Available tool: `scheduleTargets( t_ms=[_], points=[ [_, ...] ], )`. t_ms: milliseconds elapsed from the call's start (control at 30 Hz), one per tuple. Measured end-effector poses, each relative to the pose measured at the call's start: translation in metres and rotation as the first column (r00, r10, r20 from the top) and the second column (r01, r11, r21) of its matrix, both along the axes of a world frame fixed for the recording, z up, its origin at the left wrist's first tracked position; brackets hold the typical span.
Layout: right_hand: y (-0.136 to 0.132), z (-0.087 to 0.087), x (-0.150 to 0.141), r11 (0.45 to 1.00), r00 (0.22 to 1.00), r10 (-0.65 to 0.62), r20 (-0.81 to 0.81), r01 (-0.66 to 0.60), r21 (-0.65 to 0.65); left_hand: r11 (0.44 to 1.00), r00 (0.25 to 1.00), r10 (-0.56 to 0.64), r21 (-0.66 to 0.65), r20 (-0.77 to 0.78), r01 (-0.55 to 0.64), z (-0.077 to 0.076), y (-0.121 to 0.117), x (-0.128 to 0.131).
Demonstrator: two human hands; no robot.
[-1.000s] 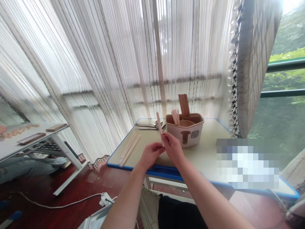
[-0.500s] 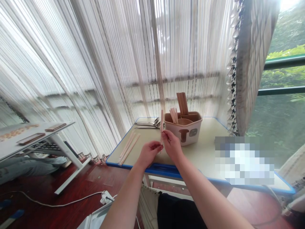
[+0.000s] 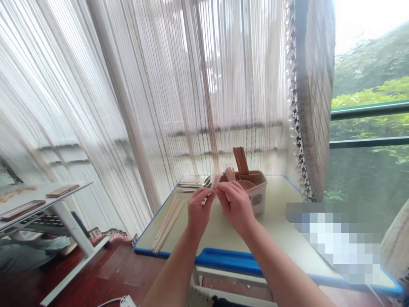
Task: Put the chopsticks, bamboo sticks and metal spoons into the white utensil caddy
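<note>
Pale wooden chopsticks (image 3: 216,181) stand up between my two hands, foreshortened and slightly blurred. My left hand (image 3: 200,208) is closed, pinching near their lower end. My right hand (image 3: 235,199) also has its fingers pressed together on them, close to the left fingertips. Just behind the right hand is a white utensil caddy (image 3: 261,192) with a brown inside. It holds dark brown chopsticks (image 3: 241,161) and a light bunch of chopsticks (image 3: 229,173). Several more pale chopsticks (image 3: 168,227) lie on the table to the left of my hands.
Metal cutlery (image 3: 193,184) lies at the table's back left. The cream table (image 3: 275,230) has a blue edge (image 3: 228,261). A pixelated patch (image 3: 343,247) covers its right side. Another table (image 3: 64,192) bearing small trays stands at left. Curtains hang behind.
The view has tilted up and shifted right. The chopsticks in my hands now look shorter and tipped away, and my hands have drawn level with each other.
</note>
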State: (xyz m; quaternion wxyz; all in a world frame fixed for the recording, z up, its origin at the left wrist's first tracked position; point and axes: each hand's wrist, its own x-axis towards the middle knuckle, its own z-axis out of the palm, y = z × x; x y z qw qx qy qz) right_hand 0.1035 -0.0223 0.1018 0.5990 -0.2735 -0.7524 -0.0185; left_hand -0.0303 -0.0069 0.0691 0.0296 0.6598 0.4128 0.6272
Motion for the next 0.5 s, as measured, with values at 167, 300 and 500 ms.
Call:
scheduleTargets(
  t_ms=[167, 300, 500],
  points=[
    [0.037, 0.090, 0.011, 0.990, 0.979, -0.139, 0.152, 0.142, -0.013, 0.998, 1.000, 0.005, 0.056, -0.016, -0.004, 0.056, 0.046, 0.014],
    [0.071, 0.129, 0.019, 0.959, 0.935, -0.168, 0.312, 0.228, -0.166, 1.000, 0.999, 0.023, -0.014, -0.037, -0.023, 0.063, 0.079, 0.023],
    [0.088, 0.130, 0.023, 0.979, 0.981, -0.066, 0.184, 0.100, -0.178, 0.998, 0.990, 0.061, -0.027, -0.124, -0.065, 0.039, 0.094, 0.019]
  ],
)
